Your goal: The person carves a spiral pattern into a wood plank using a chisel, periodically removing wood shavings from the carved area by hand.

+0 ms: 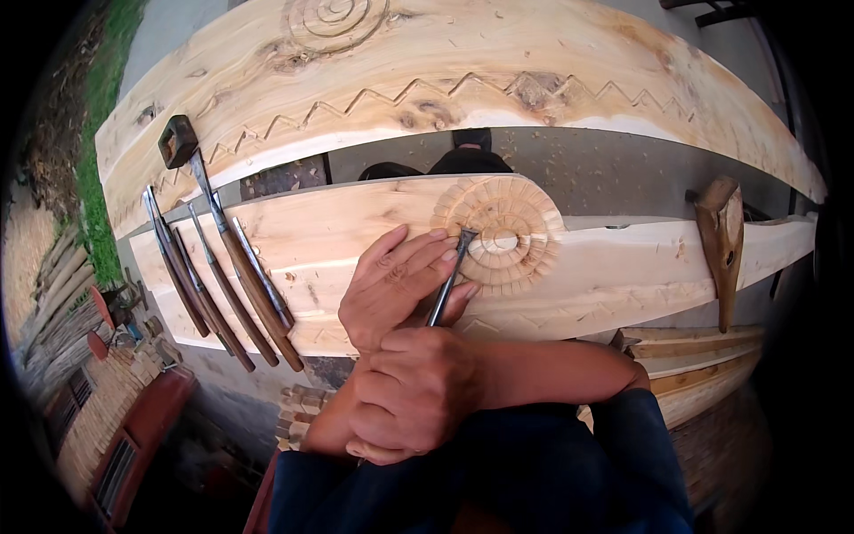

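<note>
Fingers of our right hand (418,392) wrap the chisel (447,289), its tip on the carved rosette (527,255) right of centre on the near board (320,231), while our left hand (390,278) lies with fingers outstretched beside it. For clean cuts, we judge, the left should steady the chisel against short, controlled pushes.

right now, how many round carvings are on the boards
2: one round carving on the near board, at the tip of the chisel; a second carving on the far board, cut off by the picture's top edge. Others may be hidden.
</note>
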The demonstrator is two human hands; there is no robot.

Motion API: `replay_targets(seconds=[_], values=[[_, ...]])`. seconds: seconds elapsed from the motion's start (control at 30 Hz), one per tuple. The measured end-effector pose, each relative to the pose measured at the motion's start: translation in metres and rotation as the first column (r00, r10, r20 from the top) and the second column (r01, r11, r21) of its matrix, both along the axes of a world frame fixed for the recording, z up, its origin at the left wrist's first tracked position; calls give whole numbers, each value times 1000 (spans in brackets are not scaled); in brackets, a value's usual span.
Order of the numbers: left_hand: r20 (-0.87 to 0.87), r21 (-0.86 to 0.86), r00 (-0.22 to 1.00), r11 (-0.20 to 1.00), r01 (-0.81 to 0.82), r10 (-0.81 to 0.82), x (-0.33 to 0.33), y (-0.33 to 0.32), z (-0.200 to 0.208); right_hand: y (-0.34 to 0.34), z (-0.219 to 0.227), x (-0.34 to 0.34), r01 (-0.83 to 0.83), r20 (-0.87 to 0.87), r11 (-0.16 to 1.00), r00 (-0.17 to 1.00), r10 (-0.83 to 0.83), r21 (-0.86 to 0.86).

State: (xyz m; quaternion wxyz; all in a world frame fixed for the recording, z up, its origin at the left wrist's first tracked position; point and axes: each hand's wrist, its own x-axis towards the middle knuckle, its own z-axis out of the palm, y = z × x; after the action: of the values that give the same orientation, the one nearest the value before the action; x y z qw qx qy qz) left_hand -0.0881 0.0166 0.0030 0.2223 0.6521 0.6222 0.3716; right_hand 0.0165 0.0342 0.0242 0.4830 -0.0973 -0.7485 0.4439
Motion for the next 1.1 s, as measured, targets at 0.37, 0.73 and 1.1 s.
replay_targets(seconds=[0.37, 0.73, 1.1], values=[[90, 125, 996, 992, 0, -12, 7, -4, -5, 16, 3, 27, -236, 121, 927, 970, 209, 290], [-4, 157, 1000, 987, -21, 22, 14, -5, 5, 1, 4, 26, -95, -18, 987, 995, 99, 132], [-69, 122, 997, 992, -11, 20, 13, -3, 7, 1, -2, 26, -97, -26, 992, 995, 99, 86]])
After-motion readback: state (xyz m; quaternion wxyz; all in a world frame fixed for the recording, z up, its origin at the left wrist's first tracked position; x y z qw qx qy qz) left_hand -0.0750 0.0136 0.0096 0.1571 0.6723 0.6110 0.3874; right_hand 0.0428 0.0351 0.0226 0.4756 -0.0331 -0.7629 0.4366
